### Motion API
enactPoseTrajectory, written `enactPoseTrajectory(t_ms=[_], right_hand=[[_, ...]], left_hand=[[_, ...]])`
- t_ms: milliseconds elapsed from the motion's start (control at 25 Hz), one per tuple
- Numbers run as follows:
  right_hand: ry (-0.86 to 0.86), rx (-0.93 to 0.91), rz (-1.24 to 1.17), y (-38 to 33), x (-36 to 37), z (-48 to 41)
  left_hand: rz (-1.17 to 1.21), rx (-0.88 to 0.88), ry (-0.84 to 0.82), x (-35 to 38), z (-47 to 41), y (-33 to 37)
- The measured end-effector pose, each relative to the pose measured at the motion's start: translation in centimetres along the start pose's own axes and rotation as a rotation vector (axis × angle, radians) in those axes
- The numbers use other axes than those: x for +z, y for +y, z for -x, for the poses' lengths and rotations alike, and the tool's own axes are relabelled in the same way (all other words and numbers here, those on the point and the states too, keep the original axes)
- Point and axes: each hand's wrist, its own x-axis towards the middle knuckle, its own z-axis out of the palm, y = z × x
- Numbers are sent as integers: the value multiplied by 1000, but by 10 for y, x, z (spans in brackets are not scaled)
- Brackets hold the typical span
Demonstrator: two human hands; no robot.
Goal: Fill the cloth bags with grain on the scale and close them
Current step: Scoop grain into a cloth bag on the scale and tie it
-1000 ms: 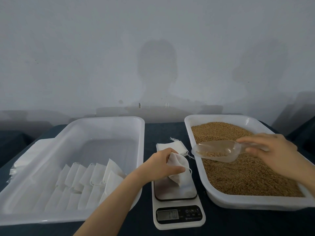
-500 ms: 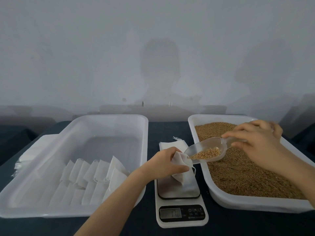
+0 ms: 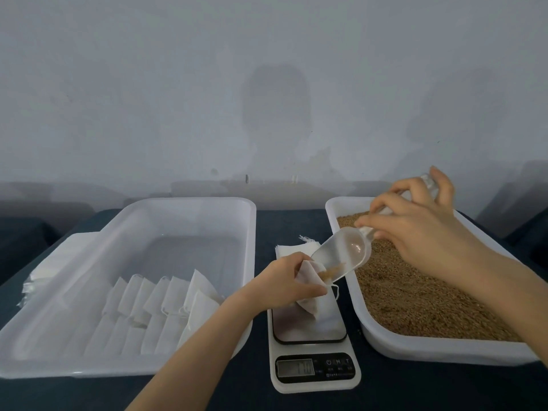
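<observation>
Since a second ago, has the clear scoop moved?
Yes. The scoop has swung left, from over the grain tray across its left rim, and tipped mouth-down into the cloth bag on the scale.

The scale (image 3: 305, 327) is flanked closely: white tub (image 3: 189, 200) to its left, grain tray (image 3: 415, 351) to its right, narrow gaps between. Folded bag stack (image 3: 292, 249) just behind it. Table (image 3: 415, 388) in front of it passable.

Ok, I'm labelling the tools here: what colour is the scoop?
The scoop is clear, colourless plastic; the head view shows it best.
</observation>
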Motion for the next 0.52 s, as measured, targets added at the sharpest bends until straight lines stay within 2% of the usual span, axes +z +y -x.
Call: enactPoseTrajectory(t_ms=[240,320,400,520], right_hand=[[151,-227,166,-3,3,0],[180,-256,201,-4,4,4],[199,-168,199,1,7,14],[198,235,110,20,21,37]], left_hand=[[-6,18,-25,-4,-3,-5],[-39,14,18,-6,-4,-6],[-121,1,112,-5,-5,-6],[-142,-2,200,-4,-4,-3]])
